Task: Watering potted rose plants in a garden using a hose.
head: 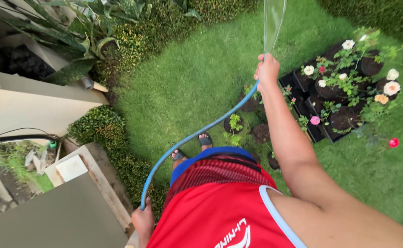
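Right hand: your right hand (267,71) is stretched out ahead of you at arm's length, fingers curled tight round the far end of the hose (197,135).
Left hand: your left hand (143,219) is low by your hip, fingers closed round the same hose where it drops out of sight.
Hose: a thin, smooth blue tube that bends in one long curve from the left hand up to the right; it hangs in the air above the lawn (187,78).
Water: a clear, glassy sheet of water (273,20) fans upward from your right hand toward the top edge of the view.
Lawn: short, dense, even green grass, rounded at its left edge.
Pots: several round dark pots (343,118) filled with dark soil stand close together on the lawn to the right of your right hand, holding leafy stems with white, peach, pink and red flowers (391,87).
Small plants: a few low seedlings (233,123) in dark soil patches sit just below the right hand.
Hedge: a clipped, fine-leaved hedge (102,126) borders the lawn on the left.
Feet: your toes in dark sandals (204,141) rest on the grass.
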